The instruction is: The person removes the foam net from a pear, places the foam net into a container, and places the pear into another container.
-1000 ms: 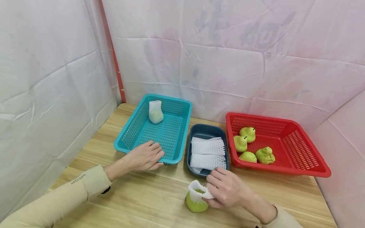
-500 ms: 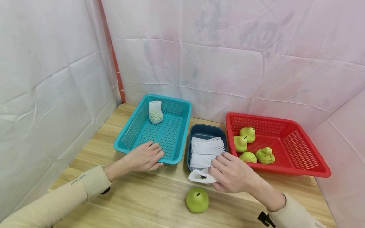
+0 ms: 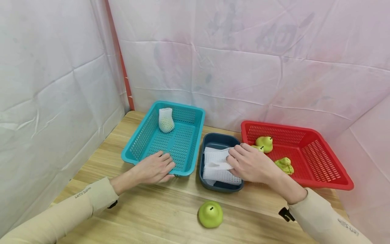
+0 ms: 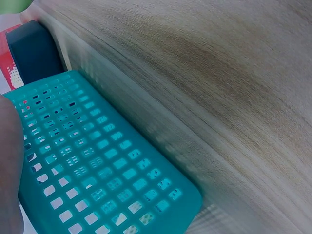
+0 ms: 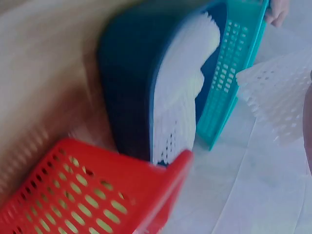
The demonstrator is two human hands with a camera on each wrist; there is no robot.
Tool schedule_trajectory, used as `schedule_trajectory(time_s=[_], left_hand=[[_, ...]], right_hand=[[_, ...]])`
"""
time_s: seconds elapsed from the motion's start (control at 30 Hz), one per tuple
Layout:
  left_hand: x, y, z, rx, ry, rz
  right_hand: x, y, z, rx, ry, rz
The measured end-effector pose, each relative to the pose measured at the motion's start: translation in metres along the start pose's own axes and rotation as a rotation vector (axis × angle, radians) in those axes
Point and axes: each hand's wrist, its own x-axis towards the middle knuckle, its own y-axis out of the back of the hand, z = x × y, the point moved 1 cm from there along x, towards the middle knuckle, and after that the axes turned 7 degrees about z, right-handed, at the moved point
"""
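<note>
My left hand grips the near rim of the teal basket, fingers over the edge and thumb outside. In that basket lies a pear in a white foam net. My right hand pinches a white foam net sleeve above the dark blue tray, where several more flat foam sleeves lie. A bare green pear stands upright on the table, stem up, touched by neither hand.
A red basket with several green pears stands at the right, partly behind my right arm. White cloth hangs behind the wooden table and along its sides.
My right hand lifts the foam sleeve off the pear on the table and carries it up and away over the blue tray. The pear and my left hand stay put.
</note>
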Motion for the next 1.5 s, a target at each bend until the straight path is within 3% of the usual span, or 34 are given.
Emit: schedule_trajectory(time_s=[0.57,0.83,1.07,1.3,1.5], left_hand=[[-0.001,-0.003,0.0,0.005,-0.005,0.011],[-0.001,-0.002,-0.001,-0.002,-0.007,0.019],[-0.001,-0.003,-0.001,-0.014,-0.004,0.02],[0.0,-0.004,0.0,-0.019,0.0,0.012],[0.0,-0.003,-0.001,-0.013,-0.001,0.014]], right_hand=[[0.004,-0.038,0.038,-0.05,-0.029,-0.243],[0.01,-0.057,0.052,-0.109,0.011,-0.323],[0.019,-0.064,0.065,-0.121,-0.017,-0.346],[0.026,-0.062,0.082,-0.112,-0.055,-0.304],[0.024,-0.072,0.085,-0.116,-0.048,-0.318]])
